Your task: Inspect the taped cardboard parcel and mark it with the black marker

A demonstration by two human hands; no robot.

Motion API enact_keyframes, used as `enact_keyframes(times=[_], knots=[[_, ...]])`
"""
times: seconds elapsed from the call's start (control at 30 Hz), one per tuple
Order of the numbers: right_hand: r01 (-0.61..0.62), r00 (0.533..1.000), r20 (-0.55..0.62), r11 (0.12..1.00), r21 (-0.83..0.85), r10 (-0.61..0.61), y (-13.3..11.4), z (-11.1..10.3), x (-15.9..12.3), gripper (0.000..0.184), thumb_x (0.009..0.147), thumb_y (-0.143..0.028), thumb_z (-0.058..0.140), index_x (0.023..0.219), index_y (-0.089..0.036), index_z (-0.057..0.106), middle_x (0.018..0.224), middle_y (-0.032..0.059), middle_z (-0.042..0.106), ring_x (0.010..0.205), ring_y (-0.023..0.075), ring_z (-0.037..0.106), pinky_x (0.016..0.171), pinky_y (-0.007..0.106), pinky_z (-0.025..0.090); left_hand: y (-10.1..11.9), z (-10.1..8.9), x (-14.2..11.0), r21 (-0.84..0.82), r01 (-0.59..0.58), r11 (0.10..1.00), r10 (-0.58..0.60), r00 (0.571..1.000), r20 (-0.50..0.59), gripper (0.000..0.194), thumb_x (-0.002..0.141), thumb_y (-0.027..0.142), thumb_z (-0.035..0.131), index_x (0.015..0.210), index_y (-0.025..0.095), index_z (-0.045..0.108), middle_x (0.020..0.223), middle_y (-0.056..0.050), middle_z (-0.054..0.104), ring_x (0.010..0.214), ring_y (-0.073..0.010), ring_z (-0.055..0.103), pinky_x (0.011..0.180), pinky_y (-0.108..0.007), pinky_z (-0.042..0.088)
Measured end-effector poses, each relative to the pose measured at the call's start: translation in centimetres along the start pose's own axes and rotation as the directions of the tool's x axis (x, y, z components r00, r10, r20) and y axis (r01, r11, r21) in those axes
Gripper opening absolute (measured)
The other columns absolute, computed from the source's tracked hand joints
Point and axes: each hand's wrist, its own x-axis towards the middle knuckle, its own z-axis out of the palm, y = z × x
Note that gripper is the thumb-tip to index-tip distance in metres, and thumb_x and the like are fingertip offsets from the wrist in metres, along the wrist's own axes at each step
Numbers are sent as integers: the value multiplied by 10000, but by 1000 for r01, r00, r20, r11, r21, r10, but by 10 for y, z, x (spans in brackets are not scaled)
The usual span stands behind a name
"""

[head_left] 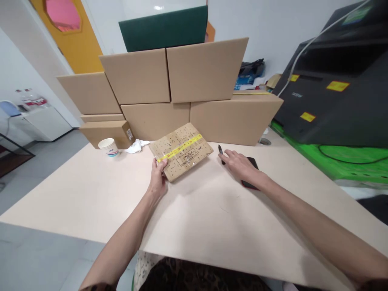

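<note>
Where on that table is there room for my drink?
Bare tabletop lies between the left hand and paper cup, and between the forearms. It's crowded around the right hand: marker, dark flat object.

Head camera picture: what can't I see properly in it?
In the head view:
Fingers of the left grip under the box: the box hides them.
The box's small writing: too tiny.
Whether the right grip holds the pen: fingers cover part.
The flat black thing: partly under the wrist.
The machine: cut off by the right edge.
</note>
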Motion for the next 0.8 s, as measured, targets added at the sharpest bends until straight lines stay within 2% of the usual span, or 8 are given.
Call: enact_keyframes(times=[0.3, 0.43, 0.5, 0.57, 0.63, 0.67, 0.73, 0.8], knots=[[34, 999, -1, 991, 127, -35, 0, 17, 35, 216, 881, -17, 519, 925, -147, 687, 1073, 223, 728, 979, 281, 686, 826, 364, 498, 3, 3, -4, 3, -18, 1000, 18, 1000, -20, 800, 616, 442, 958, 1268, 268, 529, 1255, -77, 750, 1270, -346, 687, 1120, -510, 506], [-120, 977, -136, 950, 288, 164, 10, 12, 26, 75, 987, -202, 514, 979, -196, 589, 985, 179, 730, 857, 277, 708, 749, 366, 520, 2, 2, -3, 3, -20, 1000, 20, 1000, -6, 832, 630, 438, 952, 1317, 269, 514, 1251, -77, 749, 1259, -339, 692, 1123, -514, 504], [-202, 930, -215, 903, 379, 298, 12, 8, 16, 208, 1081, -336, 354, 1060, -217, 524, 861, 129, 716, 737, 265, 704, 670, 369, 531, 2, 2, -2, 3, -20, 1000, 20, 1000, 8, 869, 622, 431, 957, 1343, 260, 503, 1249, -84, 749, 1259, -338, 691, 1132, -518, 499], [-188, 833, -302, 751, 633, 463, 10, 1, 5, 304, 1099, -494, 280, 1081, -256, 468, 714, 41, 669, 591, 241, 673, 576, 358, 536, 1, 1, -1, 5, -16, 1000, 16, 1000, 23, 893, 621, 423, 961, 1365, 253, 497, 1246, -88, 751, 1265, -339, 688, 1142, -524, 494], [31, 699, -281, 365, 931, 658, 3, -6, -7, 357, 1015, -652, 475, 1010, -295, 454, 624, -35, 632, 464, 204, 616, 482, 331, 518, 2, 1, -1, 5, -7, 1000, 7, 999, 33, 896, 624, 412, 965, 1373, 252, 499, 1241, -89, 753, 1273, -343, 685, 1149, -530, 493], [155, 667, -222, 159, 975, 711, -2, -10, -13, 412, 934, -683, 610, 962, -300, 462, 612, -53, 639, 432, 184, 598, 451, 312, 506, 3, 1, -2, 4, -1, 1000, 1, 999, 34, 895, 623, 405, 968, 1372, 253, 503, 1240, -90, 754, 1276, -346, 684, 1152, -532, 494], [287, 684, -114, -122, 950, 721, -13, -18, -23, 473, 802, -649, 794, 881, -286, 501, 653, -51, 698, 430, 150, 603, 436, 282, 513, 4, 2, -3, 3, 18, 1000, -18, 999, 33, 901, 609, 391, 980, 1366, 255, 512, 1243, -93, 755, 1280, -356, 681, 1158, -537, 494], [315, 732, -47, -277, 908, 679, -23, -26, -33, 432, 736, -526, 893, 834, -269, 560, 750, -30, 765, 491, 128, 642, 480, 264, 556, 5, 4, -4, 7, 30, 1000, -30, 999, 35, 907, 591, 375, 993, 1357, 252, 524, 1253, -98, 755, 1289, -368, 674, 1171, -543, 487]])
